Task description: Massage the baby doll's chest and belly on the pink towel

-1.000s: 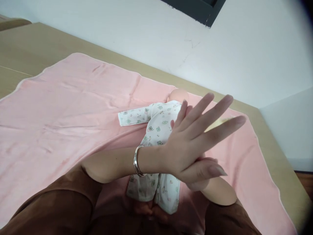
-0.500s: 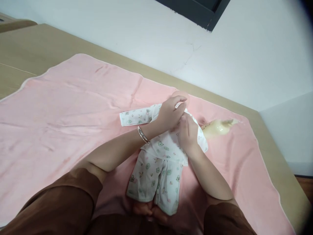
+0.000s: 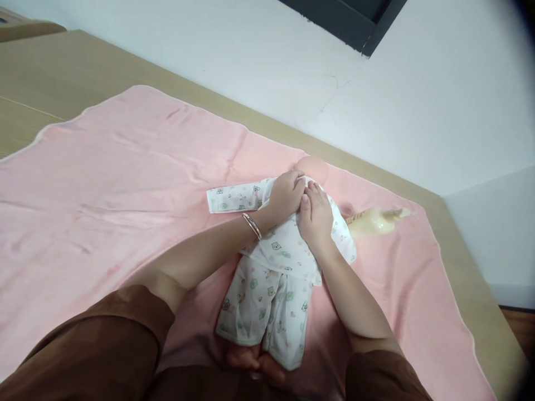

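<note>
A doll lies on its back, its smooth round head [image 3: 313,169] toward the wall and its feet [image 3: 244,356] toward me. It wears a white printed top [image 3: 282,245] and matching trousers [image 3: 251,301]. One sleeve [image 3: 234,199] stretches out to the left. My left hand [image 3: 287,195], with a bangle at the wrist, is curled at the top's neckline. Close beside it, my right hand [image 3: 316,218] closes on the top's front below the collar, thumb toward the left hand. The fingertips and the cloth under them are partly hidden.
A pink blanket [image 3: 125,167] with a pale edge spreads under the doll on a wooden surface [image 3: 104,61]. Right of the doll lies a glossy pale-yellow object [image 3: 378,220] with a brownish ribbed part. Behind stands a white wall [image 3: 251,61] with a dark frame [image 3: 355,28].
My left hand has come down from above the doll's neck onto the collar. My right hand has turned and shifted slightly, its fingers now toward the neckline. The doll lies as before.
</note>
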A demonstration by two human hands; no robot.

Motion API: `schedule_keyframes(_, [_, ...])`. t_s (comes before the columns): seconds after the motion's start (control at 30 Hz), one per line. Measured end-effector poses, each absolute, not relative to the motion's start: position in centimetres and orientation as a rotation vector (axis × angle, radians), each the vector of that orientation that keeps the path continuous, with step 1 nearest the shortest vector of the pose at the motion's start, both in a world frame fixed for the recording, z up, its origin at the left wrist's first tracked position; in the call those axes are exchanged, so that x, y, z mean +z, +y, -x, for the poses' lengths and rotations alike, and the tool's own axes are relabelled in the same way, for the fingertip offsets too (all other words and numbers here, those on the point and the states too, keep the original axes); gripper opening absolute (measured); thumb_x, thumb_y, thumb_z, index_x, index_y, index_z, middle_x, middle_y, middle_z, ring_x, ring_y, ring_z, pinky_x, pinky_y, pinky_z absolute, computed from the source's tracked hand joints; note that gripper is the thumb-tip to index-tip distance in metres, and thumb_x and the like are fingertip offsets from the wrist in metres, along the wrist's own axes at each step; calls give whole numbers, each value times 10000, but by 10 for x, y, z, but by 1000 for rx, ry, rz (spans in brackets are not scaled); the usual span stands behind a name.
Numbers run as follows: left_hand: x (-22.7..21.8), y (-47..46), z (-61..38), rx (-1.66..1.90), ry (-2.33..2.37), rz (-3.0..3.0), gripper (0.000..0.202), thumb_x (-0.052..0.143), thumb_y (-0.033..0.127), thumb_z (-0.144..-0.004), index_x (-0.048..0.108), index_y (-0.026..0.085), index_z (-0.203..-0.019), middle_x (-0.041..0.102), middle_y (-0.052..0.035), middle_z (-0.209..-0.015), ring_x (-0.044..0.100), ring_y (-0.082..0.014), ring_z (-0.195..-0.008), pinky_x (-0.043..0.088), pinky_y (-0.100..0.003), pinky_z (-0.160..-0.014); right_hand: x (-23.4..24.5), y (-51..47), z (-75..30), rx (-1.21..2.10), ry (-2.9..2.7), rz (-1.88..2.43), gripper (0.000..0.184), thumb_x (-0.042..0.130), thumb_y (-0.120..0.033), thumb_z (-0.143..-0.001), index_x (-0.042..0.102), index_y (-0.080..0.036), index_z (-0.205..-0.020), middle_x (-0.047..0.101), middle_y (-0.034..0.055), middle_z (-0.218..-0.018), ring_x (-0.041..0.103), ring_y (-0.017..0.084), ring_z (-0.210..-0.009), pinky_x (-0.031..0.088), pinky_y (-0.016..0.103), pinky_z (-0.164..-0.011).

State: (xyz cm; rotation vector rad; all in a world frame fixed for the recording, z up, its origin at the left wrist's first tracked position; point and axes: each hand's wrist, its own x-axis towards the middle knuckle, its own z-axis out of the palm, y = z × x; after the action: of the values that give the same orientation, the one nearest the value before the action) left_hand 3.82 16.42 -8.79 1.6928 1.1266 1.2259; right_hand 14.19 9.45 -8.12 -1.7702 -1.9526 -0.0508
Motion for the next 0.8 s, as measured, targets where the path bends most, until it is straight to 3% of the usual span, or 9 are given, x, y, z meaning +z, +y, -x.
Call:
schedule_keyframes(0.23, [-96,159,-35,1266,1144,-1807,271,413,191,-947,683,195,-978,741,-70,-1084,667,-219,-1073,498,-357,-1000,-91,90,-139,-76,-1902,1843,561,170,-390,-1053,518,-175,-1437,462,117,-1548,354,280,-1479,274,560,-1199])
schedule_keyframes(0.4, [-100,159,-33,1347,1053,-1689,420,299,334,-1037,693,190,-1066,739,-70,-1148,661,-202,-1137,502,-356,-1036,-88,84,-147,-74,-2101,1788,533,275,-372,-1032,448,-161,-1491,344,128,-1616,225,326,-1528,216,610,-1208])
schedule_keyframes(0.6, [-108,162,-33,1386,1012,-1546,485,279,435,-1053,683,178,-1129,727,-77,-1200,656,-193,-1168,499,-369,-1067,-81,86,-163,-32,-2398,1477,445,401,-380,-1008,563,-238,-1398,494,22,-1533,254,277,-1523,129,559,-1255])
schedule_keyframes(0.7, [-108,162,-33,1381,1004,-1568,481,274,431,-1056,689,195,-1117,733,-73,-1185,663,-188,-1157,507,-350,-1055,-82,95,-171,6,-2305,1533,468,363,-416,-1028,545,-225,-1415,453,46,-1563,282,253,-1515,198,526,-1245])
schedule_keyframes(0.8, [-104,161,-32,1394,996,-1595,486,270,409,-1058,688,166,-1111,733,-88,-1178,665,-196,-1149,506,-359,-1055,-84,97,-169,-2,-2098,1763,548,342,-435,-1029,450,-153,-1486,375,134,-1599,307,284,-1503,267,539,-1215])
